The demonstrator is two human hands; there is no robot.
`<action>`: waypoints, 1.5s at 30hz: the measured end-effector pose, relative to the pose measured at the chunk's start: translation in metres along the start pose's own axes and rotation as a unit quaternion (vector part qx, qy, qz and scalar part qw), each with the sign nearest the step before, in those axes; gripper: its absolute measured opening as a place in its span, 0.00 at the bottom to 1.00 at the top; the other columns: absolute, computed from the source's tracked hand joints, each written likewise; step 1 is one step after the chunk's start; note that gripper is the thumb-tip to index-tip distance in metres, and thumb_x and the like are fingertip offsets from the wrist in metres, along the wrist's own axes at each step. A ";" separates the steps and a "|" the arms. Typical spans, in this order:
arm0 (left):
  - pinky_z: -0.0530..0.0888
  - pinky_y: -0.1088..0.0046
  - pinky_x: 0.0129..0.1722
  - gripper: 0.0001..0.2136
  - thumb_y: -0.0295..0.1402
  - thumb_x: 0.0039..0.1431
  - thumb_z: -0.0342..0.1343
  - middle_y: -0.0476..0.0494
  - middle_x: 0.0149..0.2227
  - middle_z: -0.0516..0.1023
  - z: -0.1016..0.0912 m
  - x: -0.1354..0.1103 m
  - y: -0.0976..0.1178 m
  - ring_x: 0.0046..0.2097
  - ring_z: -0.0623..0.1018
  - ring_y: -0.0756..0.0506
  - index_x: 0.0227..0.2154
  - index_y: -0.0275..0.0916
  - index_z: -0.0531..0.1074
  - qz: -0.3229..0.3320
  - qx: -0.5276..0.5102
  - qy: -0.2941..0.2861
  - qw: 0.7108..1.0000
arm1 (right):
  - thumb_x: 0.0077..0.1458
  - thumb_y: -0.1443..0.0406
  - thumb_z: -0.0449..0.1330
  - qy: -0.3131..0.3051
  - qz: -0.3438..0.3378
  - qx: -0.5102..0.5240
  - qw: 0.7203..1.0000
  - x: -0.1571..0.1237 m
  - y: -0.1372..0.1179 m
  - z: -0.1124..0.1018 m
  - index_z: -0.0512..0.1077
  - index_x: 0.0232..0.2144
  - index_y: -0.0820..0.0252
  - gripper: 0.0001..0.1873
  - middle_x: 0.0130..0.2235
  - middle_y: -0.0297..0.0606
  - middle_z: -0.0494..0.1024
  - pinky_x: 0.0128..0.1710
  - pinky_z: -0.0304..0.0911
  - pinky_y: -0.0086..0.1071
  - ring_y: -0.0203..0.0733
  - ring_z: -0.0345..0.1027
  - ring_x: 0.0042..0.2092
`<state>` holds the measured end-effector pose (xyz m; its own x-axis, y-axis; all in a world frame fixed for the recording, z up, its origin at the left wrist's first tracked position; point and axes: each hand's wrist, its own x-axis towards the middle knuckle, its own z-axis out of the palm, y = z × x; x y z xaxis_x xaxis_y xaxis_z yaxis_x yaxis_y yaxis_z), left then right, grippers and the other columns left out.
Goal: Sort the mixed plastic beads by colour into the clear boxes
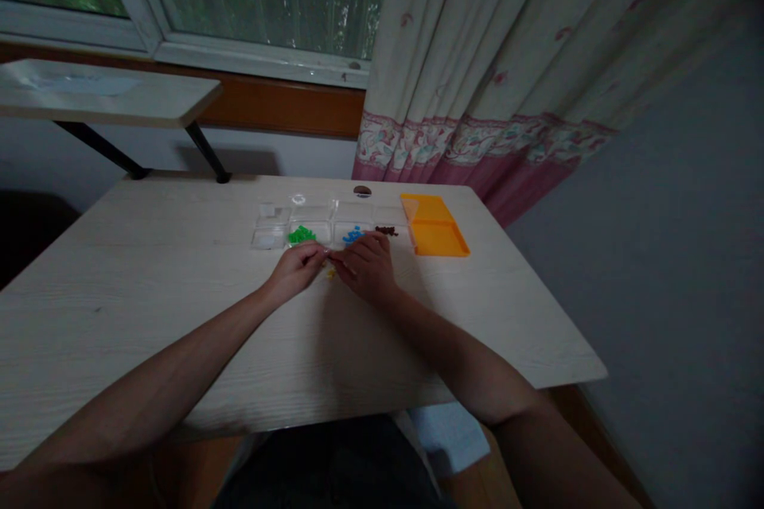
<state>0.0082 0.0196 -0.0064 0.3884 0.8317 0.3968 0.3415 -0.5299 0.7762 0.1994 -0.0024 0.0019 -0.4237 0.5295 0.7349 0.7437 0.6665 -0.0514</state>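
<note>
My left hand (300, 265) and my right hand (368, 264) meet over the table, fingertips almost touching. Both are closed in a pinch, and whatever sits between the fingers is too small to make out. Just behind my left hand, small green pieces (302, 235) lie heaped in a clear plastic box (323, 232) with its lid open. Blue pieces (352, 235) show in another clear box, partly covered by my right hand. Beyond that hand's knuckles are dark brown pieces (386, 231). A few yellow pieces (331, 273) rest on the tabletop below my fingertips.
An open orange case (440, 238) stands right of the clear boxes. At the left end is a smaller clear box (268, 238). The pale wooden table (179, 278) has a round hole at the back. A raised shelf (107, 91) stands back left; a curtain (454, 71) hangs behind.
</note>
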 end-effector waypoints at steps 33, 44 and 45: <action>0.65 0.70 0.36 0.15 0.40 0.67 0.50 0.45 0.28 0.73 -0.048 0.006 0.004 0.34 0.72 0.46 0.27 0.38 0.74 0.116 0.272 -0.069 0.953 | 0.63 0.60 0.55 -0.045 0.303 -0.091 0.947 -0.012 0.091 -0.007 0.80 0.35 0.56 0.14 0.40 0.39 0.79 0.47 0.48 0.39 0.45 0.63 0.46; 0.58 0.72 0.29 0.28 0.58 0.61 0.48 0.45 0.22 0.72 -0.054 0.004 -0.001 0.26 0.70 0.47 0.20 0.39 0.71 0.114 0.381 -0.229 0.888 | 0.64 0.59 0.53 -0.059 0.255 -0.088 0.961 -0.009 0.085 -0.010 0.79 0.37 0.55 0.15 0.40 0.40 0.79 0.48 0.49 0.39 0.45 0.63 0.46; 0.59 0.72 0.29 0.27 0.57 0.62 0.47 0.45 0.23 0.72 -0.052 0.003 -0.004 0.27 0.71 0.47 0.20 0.39 0.71 0.113 0.377 -0.225 0.891 | 0.65 0.59 0.53 -0.072 0.239 -0.084 0.965 -0.008 0.083 -0.011 0.79 0.38 0.56 0.15 0.39 0.40 0.79 0.48 0.50 0.38 0.45 0.63 0.45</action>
<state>-0.0365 0.0327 0.0177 0.7660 0.6290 0.1324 0.6237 -0.7772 0.0839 0.2700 0.0426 -0.0003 -0.0702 0.8309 0.5520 0.9401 0.2402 -0.2419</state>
